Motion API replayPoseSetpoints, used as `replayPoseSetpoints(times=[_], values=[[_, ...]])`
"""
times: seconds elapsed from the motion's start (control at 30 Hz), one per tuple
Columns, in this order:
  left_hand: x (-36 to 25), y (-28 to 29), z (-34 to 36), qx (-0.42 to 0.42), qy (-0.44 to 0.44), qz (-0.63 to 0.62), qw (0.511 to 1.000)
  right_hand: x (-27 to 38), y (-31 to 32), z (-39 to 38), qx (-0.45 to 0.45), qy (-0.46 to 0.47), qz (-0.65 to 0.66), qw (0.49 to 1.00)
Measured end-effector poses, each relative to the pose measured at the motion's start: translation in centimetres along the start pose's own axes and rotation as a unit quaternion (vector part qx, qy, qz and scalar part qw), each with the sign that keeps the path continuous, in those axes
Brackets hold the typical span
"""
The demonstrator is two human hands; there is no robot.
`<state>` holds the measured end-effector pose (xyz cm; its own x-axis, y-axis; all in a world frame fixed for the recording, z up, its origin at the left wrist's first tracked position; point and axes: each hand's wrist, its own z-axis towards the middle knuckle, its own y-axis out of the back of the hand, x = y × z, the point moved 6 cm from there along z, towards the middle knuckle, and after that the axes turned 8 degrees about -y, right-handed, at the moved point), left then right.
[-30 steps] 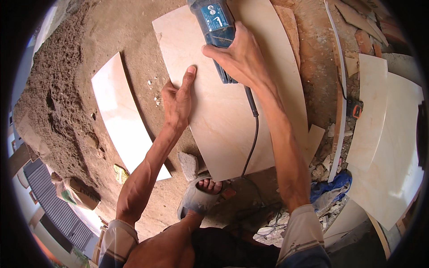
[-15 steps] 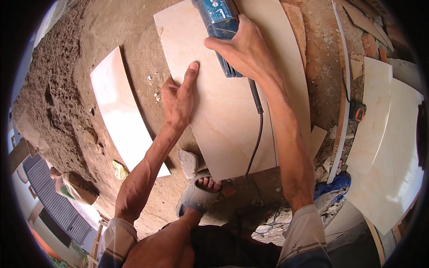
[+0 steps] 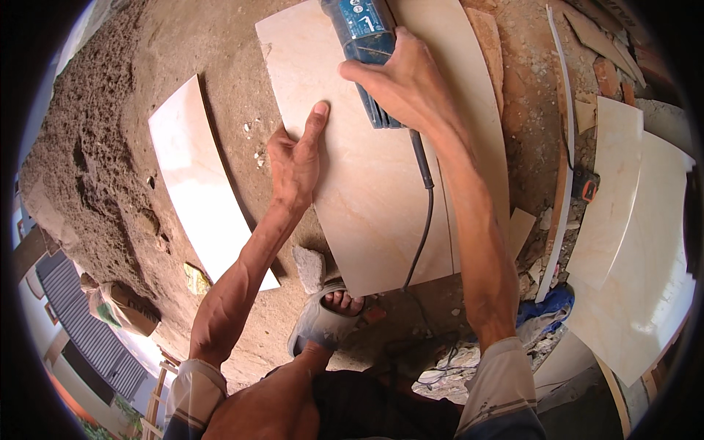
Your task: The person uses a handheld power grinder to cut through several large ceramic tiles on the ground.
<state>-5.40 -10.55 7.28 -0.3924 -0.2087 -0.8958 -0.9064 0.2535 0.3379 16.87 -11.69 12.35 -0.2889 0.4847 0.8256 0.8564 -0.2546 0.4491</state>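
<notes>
A large beige marbled tile point(image 3: 352, 198) lies in front of me, a thin straight line running along its right part. My right hand point(image 3: 407, 73) is wrapped round the body of a blue corded angle grinder point(image 3: 367, 40) on the tile's far part. The grinder's head is cut off by the upper edge of the view. From its rear a black cord point(image 3: 420, 242) trails toward me over the tile. My left hand point(image 3: 295, 160) grips the tile's left edge, thumb flat on top, the other fingers curled at the edge and mostly hidden.
A narrow tile strip point(image 3: 198, 183) lies on the dirt at left. Near my sandalled foot point(image 3: 330, 315) sits a grey stone point(image 3: 309, 268). At right are a long pale strip point(image 3: 563, 183), a tape measure point(image 3: 587, 185), more beige tiles point(image 3: 638, 242) and a blue cloth point(image 3: 546, 304).
The grinder and my right hand have shifted very slightly right and toward me. My left hand keeps its grip on the tile edge, which also appears slightly further right.
</notes>
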Motion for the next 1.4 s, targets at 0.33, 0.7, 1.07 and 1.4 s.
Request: replayPoseSetpoints(times=[0.33, 0.7, 1.07, 1.4], values=[[1.9, 0.4, 0.7, -0.014, -0.016, 0.031, 0.999, 0.8, -0.4, 1.4, 0.003, 0.033, 0.005, 0.999], [2.1, 0.2, 0.9, -0.019, -0.032, 0.024, 0.999, 2.1, 1.0, 1.5, 0.036, -0.061, -0.005, 0.998], [1.5, -0.3, 0.7, 0.016, -0.002, -0.049, 0.999, 2.0, 1.4, 0.4, 0.043, -0.084, -0.019, 0.995], [2.4, -0.3, 1.1, -0.012, -0.051, -0.022, 0.998, 2.3, 1.9, -0.6, 0.069, -0.089, 0.002, 0.994]])
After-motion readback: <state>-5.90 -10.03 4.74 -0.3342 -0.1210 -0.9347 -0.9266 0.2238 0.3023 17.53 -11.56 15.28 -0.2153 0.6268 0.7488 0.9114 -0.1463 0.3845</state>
